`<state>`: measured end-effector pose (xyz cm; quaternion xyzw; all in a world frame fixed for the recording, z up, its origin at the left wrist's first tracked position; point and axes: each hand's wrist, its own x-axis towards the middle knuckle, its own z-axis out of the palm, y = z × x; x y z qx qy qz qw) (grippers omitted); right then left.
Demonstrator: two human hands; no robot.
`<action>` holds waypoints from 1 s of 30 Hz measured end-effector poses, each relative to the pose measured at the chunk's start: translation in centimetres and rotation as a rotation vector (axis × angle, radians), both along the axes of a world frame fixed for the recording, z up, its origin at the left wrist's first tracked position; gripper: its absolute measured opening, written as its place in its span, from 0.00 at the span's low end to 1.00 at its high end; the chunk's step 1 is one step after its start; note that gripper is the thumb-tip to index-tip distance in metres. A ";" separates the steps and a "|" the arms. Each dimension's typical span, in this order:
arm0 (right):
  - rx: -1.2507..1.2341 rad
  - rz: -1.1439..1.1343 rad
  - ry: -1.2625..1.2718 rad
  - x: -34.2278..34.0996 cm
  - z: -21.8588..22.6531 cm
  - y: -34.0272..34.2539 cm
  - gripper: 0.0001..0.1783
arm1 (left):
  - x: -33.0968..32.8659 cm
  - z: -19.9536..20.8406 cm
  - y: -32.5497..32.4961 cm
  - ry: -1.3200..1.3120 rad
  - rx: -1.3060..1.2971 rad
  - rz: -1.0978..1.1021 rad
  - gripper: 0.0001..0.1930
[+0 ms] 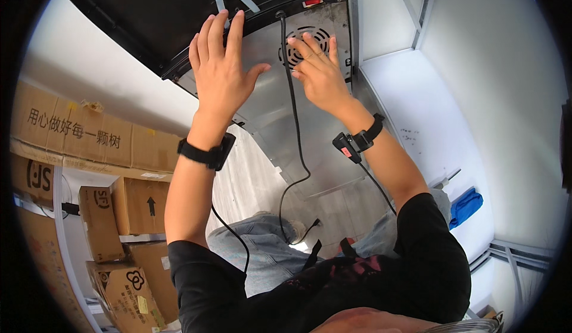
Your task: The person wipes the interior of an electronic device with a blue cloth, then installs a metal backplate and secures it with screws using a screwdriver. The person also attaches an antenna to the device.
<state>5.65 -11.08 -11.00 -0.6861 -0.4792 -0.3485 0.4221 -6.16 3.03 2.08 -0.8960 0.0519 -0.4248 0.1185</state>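
The left hand (220,71) and right hand (323,77), two in all, are open by one big machine (259,109) in front. It has one black cord (295,112), one red switch (312,2), one round vent (320,33).

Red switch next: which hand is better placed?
Right, most likely. The right hand is over the round vent, just below the red switch in view, fingers pointing up. The left hand is farther off, across the black cord.
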 end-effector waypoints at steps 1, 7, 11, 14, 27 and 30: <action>0.001 0.006 0.001 -0.2 0.1 0.2 0.09 | 0.2 0.0 0.2 -0.006 0.015 0.033 0.47; -0.025 -0.006 0.002 0.1 0.0 -0.3 0.08 | 1.8 -1.8 1.7 -0.133 0.090 0.018 0.48; -0.028 -0.008 0.009 0.0 0.1 -0.3 0.08 | 1.8 -1.9 2.0 -0.150 0.082 0.048 0.45; -0.006 0.005 0.009 -0.1 0.3 -0.5 0.07 | 2.1 -2.0 2.0 -0.181 0.080 0.055 0.44; -0.012 0.050 0.040 -0.5 0.9 -1.0 0.07 | 2.1 -2.1 2.1 -0.155 0.051 0.033 0.43; -0.032 0.028 0.033 -0.7 1.0 -0.9 0.07 | 2.1 -2.0 2.0 -0.144 0.054 0.040 0.43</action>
